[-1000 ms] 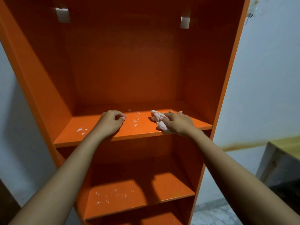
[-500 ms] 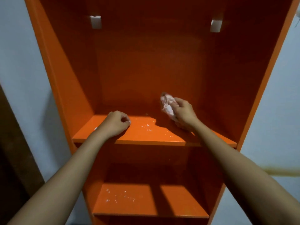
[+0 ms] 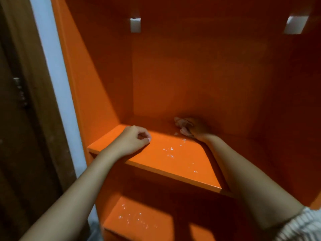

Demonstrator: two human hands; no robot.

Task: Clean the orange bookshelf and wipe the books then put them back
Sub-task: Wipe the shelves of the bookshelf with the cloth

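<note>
Orange fills almost the whole view: a tall orange bookshelf (image 3: 191, 75) stands open in front of the person, and no books show on it. On its left side there is a thin strip of pale wall (image 3: 52, 66), and next to that a dark brown wooden door (image 3: 20, 119).

Up high on the back of the bookshelf sit two small white blocks (image 3: 135, 25), one on the left and one on the right.

The middle shelf board (image 3: 173, 162) is bright orange and has little white specks (image 3: 171, 152) on it. The left hand (image 3: 133, 141) rests near the left front of this board. Its fingers are curled into a loose fist, and nothing shows inside it.

The right hand (image 3: 196, 127) reaches far back into the dark corner where the board meets the back wall. It is closed around a small crumpled pale cloth (image 3: 182, 125), and the cloth sticks out to the left of the fingers. The cloth looks pressed against the back of the board, but it is dark there and a bit blurry.

Below, a lower shelf board (image 3: 139, 218) also has white specks on it. A striped sleeve (image 3: 302, 225) shows at the bottom right.
</note>
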